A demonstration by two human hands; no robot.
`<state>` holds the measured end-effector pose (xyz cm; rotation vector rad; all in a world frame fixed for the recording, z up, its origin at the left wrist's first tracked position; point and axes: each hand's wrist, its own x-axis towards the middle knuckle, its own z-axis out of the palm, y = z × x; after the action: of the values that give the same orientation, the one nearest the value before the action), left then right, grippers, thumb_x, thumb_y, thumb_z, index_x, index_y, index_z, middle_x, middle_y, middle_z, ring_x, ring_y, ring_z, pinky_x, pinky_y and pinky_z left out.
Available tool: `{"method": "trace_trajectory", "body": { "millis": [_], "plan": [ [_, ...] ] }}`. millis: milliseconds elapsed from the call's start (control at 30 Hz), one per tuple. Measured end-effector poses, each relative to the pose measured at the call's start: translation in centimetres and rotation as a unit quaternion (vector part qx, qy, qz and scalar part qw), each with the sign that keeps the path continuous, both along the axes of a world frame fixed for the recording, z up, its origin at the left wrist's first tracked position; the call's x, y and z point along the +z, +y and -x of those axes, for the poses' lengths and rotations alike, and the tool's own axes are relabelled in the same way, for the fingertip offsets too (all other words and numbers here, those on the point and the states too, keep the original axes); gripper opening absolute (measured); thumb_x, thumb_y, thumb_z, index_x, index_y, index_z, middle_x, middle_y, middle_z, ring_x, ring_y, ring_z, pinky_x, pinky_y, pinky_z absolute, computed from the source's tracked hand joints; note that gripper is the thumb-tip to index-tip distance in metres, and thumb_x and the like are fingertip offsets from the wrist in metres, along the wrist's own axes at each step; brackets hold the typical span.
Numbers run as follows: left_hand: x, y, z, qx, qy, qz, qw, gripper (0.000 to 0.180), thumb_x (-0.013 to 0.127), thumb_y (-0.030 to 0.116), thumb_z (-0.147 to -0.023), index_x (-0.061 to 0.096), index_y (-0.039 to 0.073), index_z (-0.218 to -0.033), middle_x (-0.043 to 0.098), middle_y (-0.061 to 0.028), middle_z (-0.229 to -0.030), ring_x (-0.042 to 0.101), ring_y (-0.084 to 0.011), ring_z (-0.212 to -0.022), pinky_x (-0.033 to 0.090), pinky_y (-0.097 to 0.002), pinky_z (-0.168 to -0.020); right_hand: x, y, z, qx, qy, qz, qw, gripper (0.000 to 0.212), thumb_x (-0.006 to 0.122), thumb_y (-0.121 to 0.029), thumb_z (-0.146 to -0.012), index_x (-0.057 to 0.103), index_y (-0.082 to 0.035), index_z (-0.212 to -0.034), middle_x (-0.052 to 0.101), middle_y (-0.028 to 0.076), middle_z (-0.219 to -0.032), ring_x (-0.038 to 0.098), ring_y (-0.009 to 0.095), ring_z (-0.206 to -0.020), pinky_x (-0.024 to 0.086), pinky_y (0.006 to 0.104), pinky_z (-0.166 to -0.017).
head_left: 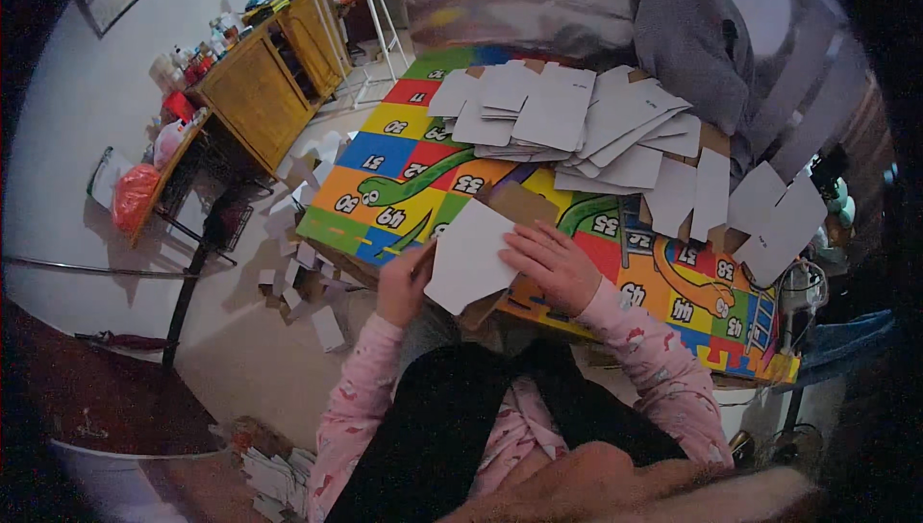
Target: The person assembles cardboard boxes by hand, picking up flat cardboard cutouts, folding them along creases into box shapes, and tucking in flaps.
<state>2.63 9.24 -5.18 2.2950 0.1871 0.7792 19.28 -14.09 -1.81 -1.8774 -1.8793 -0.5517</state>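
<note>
A white cardboard piece with brown flaps [469, 259], which looks like a partly folded box, is held up at the near edge of the table. My left hand [404, 283] grips its left side, the fingers mostly behind it. My right hand [553, 268] holds the right edge, its fingers lying along the white face and its thumb hidden. Beyond my hands, a spread pile of flat white cardboard pieces [553, 110] covers the far part of the colourful number-board tabletop [380, 153].
More white pieces [779, 220] overhang the table's right end. Folded white and brown pieces [293, 273] litter the floor at left, and another stack [279, 480] lies at lower left. A wooden cabinet [255, 81] stands far left. Grey cloth [692, 37] rises behind the table.
</note>
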Motion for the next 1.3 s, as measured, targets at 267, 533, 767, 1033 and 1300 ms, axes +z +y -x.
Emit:
{"method": "trace_trajectory", "body": {
  "millis": [267,533,767,1033,1300],
  "plan": [
    [0.3,-3.8,3.6,-0.030,0.010,-0.071,0.997,0.068,0.075,0.011,-0.070,0.052,0.006,-0.134,0.062,-0.0124,-0.121,0.062,-0.0296,-0.100,0.049,-0.0341,-0.084,-1.3,-0.6,-0.8,0.003,0.030,-0.013,0.999,0.037,0.055,-0.017,-0.087,0.055,-0.007,-0.122,0.052,0.009,-0.137,0.049,0.028,-0.128,0.038,0.0426,-0.108],
    [-0.9,1.2,2.5,-0.138,0.053,-0.192,0.970,0.104,0.087,0.017,-0.051,0.039,0.010,-0.143,0.040,-0.0169,-0.146,0.046,-0.0363,-0.126,0.041,-0.0432,-0.102,-1.2,-0.9,-1.1,0.026,0.031,-0.016,0.999,0.035,0.055,-0.017,-0.088,0.055,-0.006,-0.121,0.053,0.012,-0.136,0.049,0.032,-0.127,0.039,0.0442,-0.108],
    [-1.8,3.0,-1.9,-0.191,0.099,-0.100,0.971,0.104,0.087,0.013,-0.047,0.040,0.011,-0.139,0.034,-0.0196,-0.149,0.041,-0.0420,-0.130,0.040,-0.0459,-0.105,-1.7,-1.1,-1.2,0.035,0.053,-0.018,0.998,0.036,0.058,-0.014,-0.086,0.055,-0.005,-0.121,0.052,0.014,-0.136,0.048,0.034,-0.128,0.039,0.0456,-0.108],
    [-2.6,2.0,-2.7,-0.210,0.143,0.031,0.967,0.086,0.083,0.017,-0.062,0.042,0.007,-0.137,0.041,-0.0198,-0.144,0.043,-0.0385,-0.129,0.039,-0.0418,-0.105,-2.5,-1.1,-1.6,0.061,0.076,-0.029,0.995,0.040,0.063,-0.011,-0.083,0.056,-0.006,-0.122,0.051,0.015,-0.138,0.047,0.035,-0.128,0.039,0.0473,-0.107],
    [-0.9,0.9,0.2,-0.160,0.135,0.196,0.958,0.053,0.056,0.031,-0.093,0.047,-0.002,-0.133,0.053,-0.0193,-0.132,0.050,-0.0311,-0.122,0.039,-0.0341,-0.104,-3.0,-1.2,0.0,0.141,0.122,-0.011,0.982,0.040,0.058,-0.014,-0.088,0.054,-0.009,-0.128,0.047,0.016,-0.141,0.045,0.036,-0.130,0.036,0.0485,-0.109]
  ]
}}
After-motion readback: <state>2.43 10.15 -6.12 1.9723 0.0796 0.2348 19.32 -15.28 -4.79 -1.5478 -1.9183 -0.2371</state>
